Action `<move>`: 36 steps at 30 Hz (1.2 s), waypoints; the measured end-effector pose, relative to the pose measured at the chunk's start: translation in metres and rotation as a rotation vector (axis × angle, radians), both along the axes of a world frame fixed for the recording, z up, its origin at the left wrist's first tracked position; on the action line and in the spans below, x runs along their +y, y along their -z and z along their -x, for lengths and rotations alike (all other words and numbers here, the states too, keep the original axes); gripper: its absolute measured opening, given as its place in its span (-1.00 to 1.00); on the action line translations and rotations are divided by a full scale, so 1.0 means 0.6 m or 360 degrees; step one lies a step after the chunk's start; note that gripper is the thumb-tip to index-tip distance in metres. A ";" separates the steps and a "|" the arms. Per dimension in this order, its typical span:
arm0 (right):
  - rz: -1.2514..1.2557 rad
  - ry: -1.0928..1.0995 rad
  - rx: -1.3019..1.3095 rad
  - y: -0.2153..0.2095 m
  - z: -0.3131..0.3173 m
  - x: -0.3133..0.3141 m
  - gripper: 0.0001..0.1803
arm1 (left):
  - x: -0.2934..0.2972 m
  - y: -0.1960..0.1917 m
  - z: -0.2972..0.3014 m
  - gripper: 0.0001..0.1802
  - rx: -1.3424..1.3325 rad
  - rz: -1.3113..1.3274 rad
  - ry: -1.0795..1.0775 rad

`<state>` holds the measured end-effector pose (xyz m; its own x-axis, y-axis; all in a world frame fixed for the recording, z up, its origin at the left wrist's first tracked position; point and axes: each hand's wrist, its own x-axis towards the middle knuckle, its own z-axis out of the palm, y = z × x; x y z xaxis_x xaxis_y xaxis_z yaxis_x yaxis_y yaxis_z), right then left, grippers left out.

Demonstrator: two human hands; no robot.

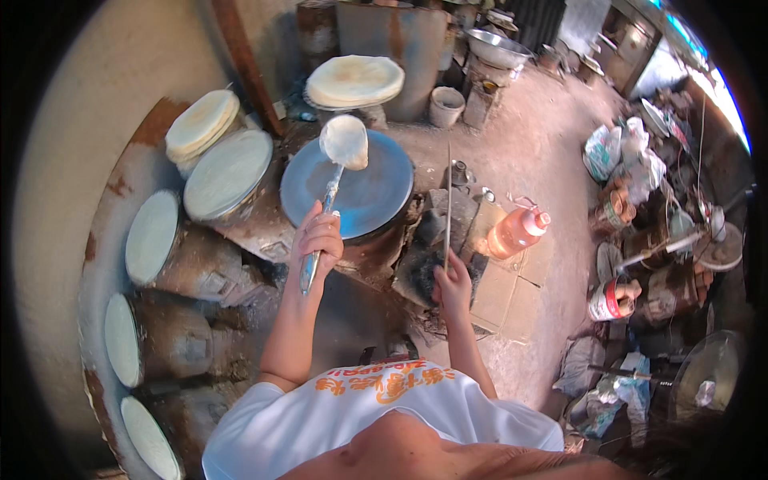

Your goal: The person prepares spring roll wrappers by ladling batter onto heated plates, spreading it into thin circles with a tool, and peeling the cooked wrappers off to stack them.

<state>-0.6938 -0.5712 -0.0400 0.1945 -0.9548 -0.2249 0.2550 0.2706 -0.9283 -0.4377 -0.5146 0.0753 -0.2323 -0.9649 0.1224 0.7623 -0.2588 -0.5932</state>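
Observation:
My left hand (322, 238) is closed round the handle of a ladle (345, 142), whose bowl is coated with pale batter. The ladle is above a wide, round, dark griddle (308, 180); its far edge lies just past the bowl. My right hand (454, 284) grips a long, thin stick (449, 204) pointing up and away from me, to the right of the griddle. Whether it is a flat blade seen edge-on, I cannot tell. Beyond the griddle rests a stack of round flatbreads (354, 81).
Drum-shaped stoves (204, 276) with pale round tops line the curved wall at left. Another flatbread stack (202, 124) sits there. A pinkish bottle (518, 232) stands right of my right hand. Farther off are a bucket (446, 106) and a metal basin (498, 50); plastic bags (632, 156) lie at right.

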 end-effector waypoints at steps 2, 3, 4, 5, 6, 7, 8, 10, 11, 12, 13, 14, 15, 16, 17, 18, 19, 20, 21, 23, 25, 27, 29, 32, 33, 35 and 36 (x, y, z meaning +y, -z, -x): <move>0.0053 0.0103 -0.0219 -0.049 -0.033 -0.104 -0.45 | -0.068 0.025 0.003 -0.58 -0.0047 -0.0005 0.0137; 0.0093 0.0173 -0.0282 -0.068 -0.049 -0.147 -0.43 | -0.099 0.038 0.000 -0.58 -0.0071 -0.0017 0.0211; 0.0111 0.0232 -0.0369 -0.062 -0.054 -0.176 -0.42 | -0.125 0.049 0.003 -0.58 -0.0097 -0.0046 0.0246; 0.0077 0.0224 -0.0350 -0.054 -0.056 -0.161 -0.44 | -0.137 0.057 -0.007 -0.59 -0.0118 -0.0122 0.0248; 0.0051 0.0220 -0.0327 -0.049 -0.055 -0.128 -0.45 | -0.146 0.063 -0.021 -0.59 -0.0136 -0.0189 0.0256; 0.0104 0.0183 -0.0225 0.012 -0.047 -0.080 -0.45 | -0.155 0.074 -0.039 -0.60 -0.0175 -0.0244 0.0315; 0.0197 0.0147 -0.0101 0.063 -0.041 -0.052 -0.46 | -0.178 0.079 -0.049 -0.60 -0.0182 -0.0222 0.0358; 0.0044 0.0151 0.0067 0.045 -0.042 -0.023 -0.45 | -0.205 0.097 -0.065 -0.60 -0.0455 -0.0263 0.0550; -0.0184 0.0124 0.0224 0.041 -0.052 0.016 -0.43 | -0.218 0.105 -0.071 -0.60 -0.0446 -0.0375 0.0622; -0.0288 0.0136 0.0127 0.050 -0.084 -0.005 -0.46 | -0.232 0.110 -0.075 -0.60 -0.0427 -0.0366 0.0671; 0.0001 0.0231 0.0328 0.081 -0.125 -0.022 -0.50 | -0.242 0.115 -0.080 -0.59 -0.0560 -0.0415 0.0707; 0.0614 0.0415 0.0761 0.140 -0.163 -0.057 -0.54 | -0.253 0.121 -0.085 -0.59 -0.0698 -0.0457 0.0751; 0.0630 0.0430 0.0821 0.137 -0.200 -0.077 -0.52 | -0.257 0.135 -0.103 -0.58 -0.0834 -0.0449 0.0785; 0.0647 0.0467 0.0873 0.132 -0.234 -0.086 -0.50 | -0.257 0.145 -0.116 -0.58 -0.0852 -0.0441 0.0828; 0.0599 0.0536 0.0924 0.139 -0.263 -0.073 -0.50 | -0.259 0.148 -0.135 -0.57 -0.1007 -0.0408 0.0855; 0.0568 0.0589 0.0999 0.138 -0.279 -0.058 -0.49 | -0.264 0.151 -0.154 -0.56 -0.1132 -0.0356 0.0866; 0.0544 0.0610 0.1047 0.138 -0.302 -0.037 -0.50 | -0.271 0.165 -0.188 -0.89 -0.1285 -0.0451 0.0787; 0.0536 0.0632 0.1109 0.129 -0.309 -0.041 -0.50 | -0.287 0.160 -0.189 -0.89 -0.1235 -0.0430 0.0829; 0.0655 0.0701 0.1196 0.124 -0.321 -0.037 -0.49 | -0.300 0.155 -0.185 -0.90 -0.1496 -0.0345 0.0759; 0.0659 0.0710 0.1304 0.091 -0.357 -0.048 -0.47 | -0.288 0.158 -0.185 -0.73 -0.1743 -0.0220 0.0735; 0.0778 0.0794 0.1727 0.081 -0.381 -0.081 -0.47 | -0.316 0.153 -0.202 -0.52 -0.2140 -0.0129 0.0671; 0.0764 0.0833 0.1858 0.077 -0.384 -0.066 -0.48 | -0.322 0.161 -0.238 -0.46 -0.2387 -0.0043 0.0640; 0.0731 0.0707 0.1942 0.085 -0.392 -0.023 -0.48 | -0.324 0.167 -0.259 -0.36 -0.2734 0.0087 0.0603; 0.0717 0.0657 0.1889 0.090 -0.446 -0.025 -0.57 | -0.323 0.186 -0.263 -0.34 -0.3007 0.0160 0.0387; 0.0757 0.0640 0.1950 0.089 -0.457 -0.053 -0.60 | -0.328 0.191 -0.262 -0.36 -0.3156 0.0165 0.0266; 0.0793 0.0649 0.2063 0.079 -0.441 -0.095 -0.62 | -0.333 0.208 -0.280 -0.36 -0.3362 0.0261 0.0151; 0.0933 0.0685 0.2070 0.073 -0.416 -0.098 -0.58 | -0.339 0.204 -0.305 -0.36 -0.3618 0.0308 0.0061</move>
<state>-0.4442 -0.6299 -0.0837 -0.1493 -0.8991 0.4115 -0.8552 -0.0915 -0.5102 -0.2547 -0.7180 -0.0473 -0.0906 -0.9712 -0.2205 -0.0816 -0.2134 0.9736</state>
